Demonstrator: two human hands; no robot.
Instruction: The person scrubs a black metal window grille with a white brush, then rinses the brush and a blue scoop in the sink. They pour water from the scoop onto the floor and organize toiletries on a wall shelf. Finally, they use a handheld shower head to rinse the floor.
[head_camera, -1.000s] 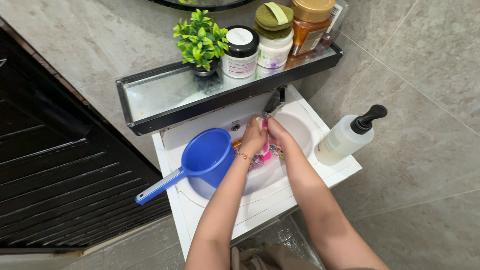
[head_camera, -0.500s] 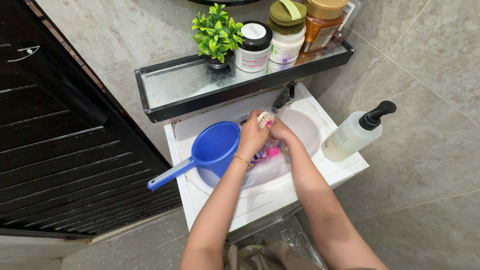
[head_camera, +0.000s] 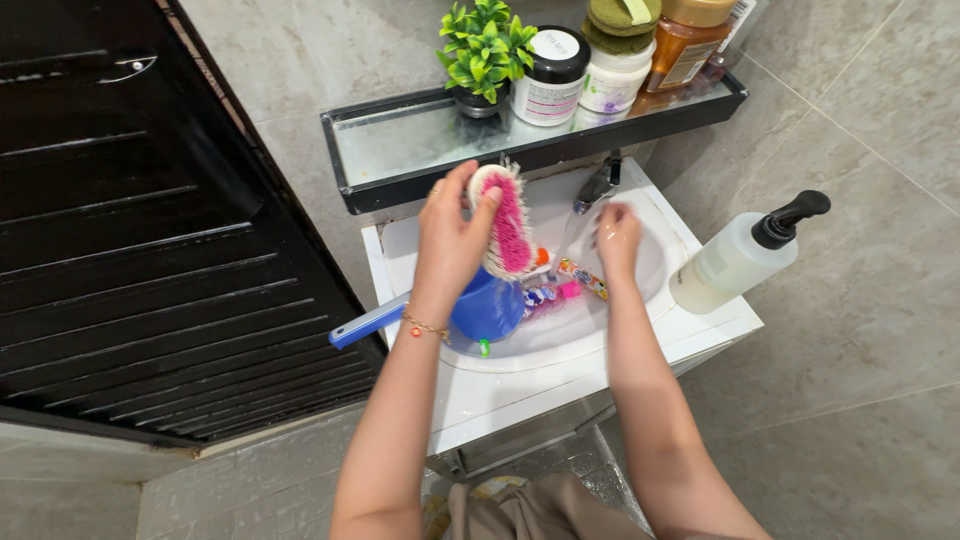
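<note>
left hand (head_camera: 450, 240) grips a pink scrub brush (head_camera: 505, 222) above the blue scoop (head_camera: 487, 305); right hand (head_camera: 617, 235), grip loosely open, hangs under the faucet (head_camera: 598, 186).

I'm looking down into a home bathroom: a small white washbasin (head_camera: 520, 385) with a tap (head_camera: 598, 186) stands against grey tiled walls. Above its back edge, a black-framed glass shelf (head_camera: 400, 150) carries jars and a small green plant (head_camera: 485, 45); a pump dispenser bottle (head_camera: 740, 255) stands at the basin's right corner.
</note>
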